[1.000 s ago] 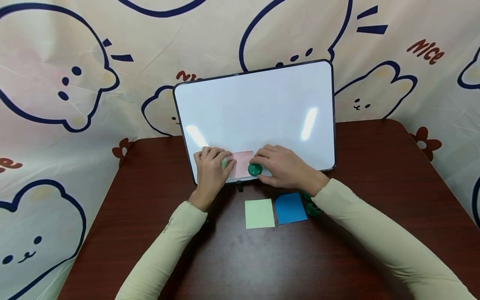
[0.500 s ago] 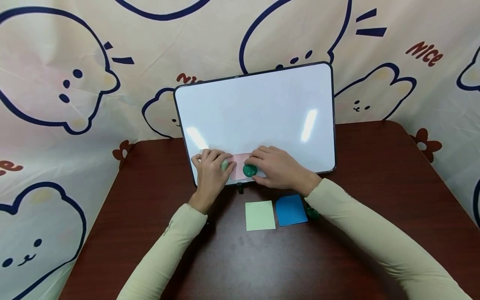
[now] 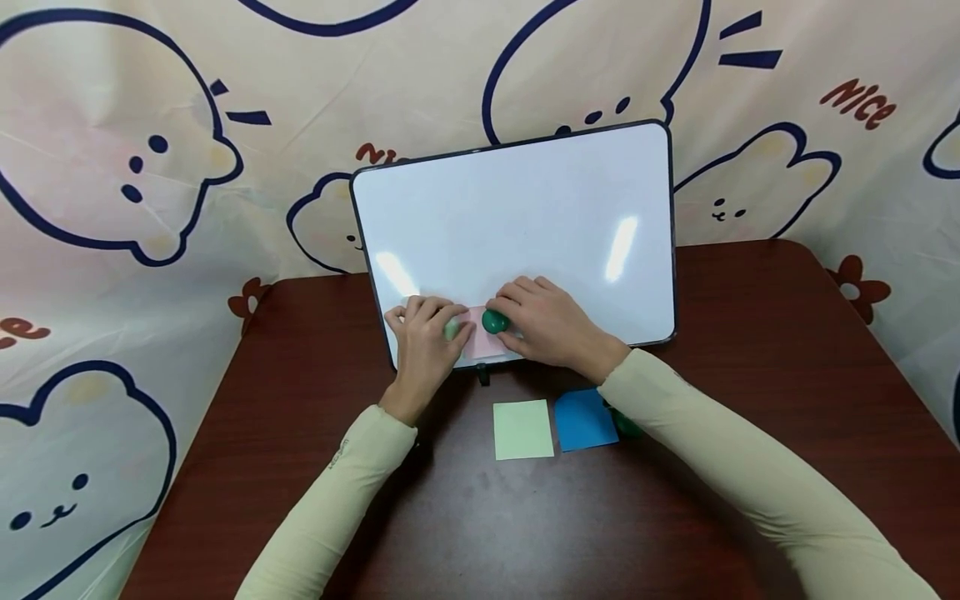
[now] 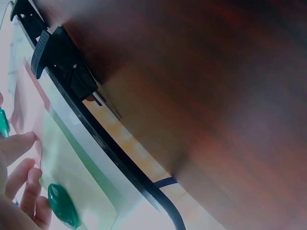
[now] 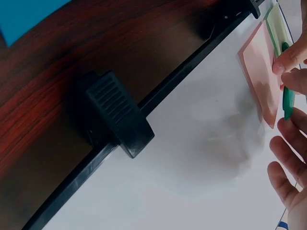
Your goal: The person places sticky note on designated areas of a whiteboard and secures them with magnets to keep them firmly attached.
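Note:
My left hand (image 3: 425,340) rests its fingertips on the whiteboard (image 3: 517,225), where a pink sticky note (image 3: 480,347) meets a light green one (image 4: 72,167). In the left wrist view the thumb lies on the pink note, and a green magnet (image 4: 62,206) sits on the light green note beside the fingers. My right hand (image 3: 553,321) pinches another green magnet (image 3: 495,321) between thumb and fingers, over the upper part of the pink note. In the right wrist view this magnet (image 5: 288,100) is edge-on, close to the pink note (image 5: 261,72); contact is hard to judge.
On the table before the board lie a light green note (image 3: 523,430) and a blue note (image 3: 587,419). More green magnets (image 3: 625,423) are partly hidden beneath my right forearm. Black clips (image 5: 117,112) grip the board's lower edge. A patterned cloth (image 3: 787,167) hangs behind.
My right hand has moved left and then up with its magnet, from the pink note's lower right to its upper part. The left hand has stayed nearly still.

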Tool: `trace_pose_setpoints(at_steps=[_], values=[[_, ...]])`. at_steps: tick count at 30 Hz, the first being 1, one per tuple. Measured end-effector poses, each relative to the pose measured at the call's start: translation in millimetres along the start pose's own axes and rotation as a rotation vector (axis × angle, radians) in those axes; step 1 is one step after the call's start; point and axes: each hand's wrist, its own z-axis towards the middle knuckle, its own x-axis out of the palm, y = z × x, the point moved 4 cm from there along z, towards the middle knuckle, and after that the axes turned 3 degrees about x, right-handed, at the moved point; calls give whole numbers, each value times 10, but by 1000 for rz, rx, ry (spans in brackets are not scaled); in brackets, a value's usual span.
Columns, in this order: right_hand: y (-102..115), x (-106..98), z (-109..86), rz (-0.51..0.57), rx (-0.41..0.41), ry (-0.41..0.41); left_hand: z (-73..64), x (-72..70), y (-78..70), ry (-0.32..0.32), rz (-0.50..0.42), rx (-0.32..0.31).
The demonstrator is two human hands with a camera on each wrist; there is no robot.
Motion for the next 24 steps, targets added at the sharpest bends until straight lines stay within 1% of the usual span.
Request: trace_pose_setpoints(at_steps=[10, 18, 24], values=[[-7, 58, 79, 8, -6, -23, -5, -2, -10, 1, 10, -5], [-1, 115, 119, -26, -12, -57, -2, -3, -22, 2, 22, -15], [-6, 146, 112, -56, -11, -73, 11, 0, -35, 3, 14, -21]])
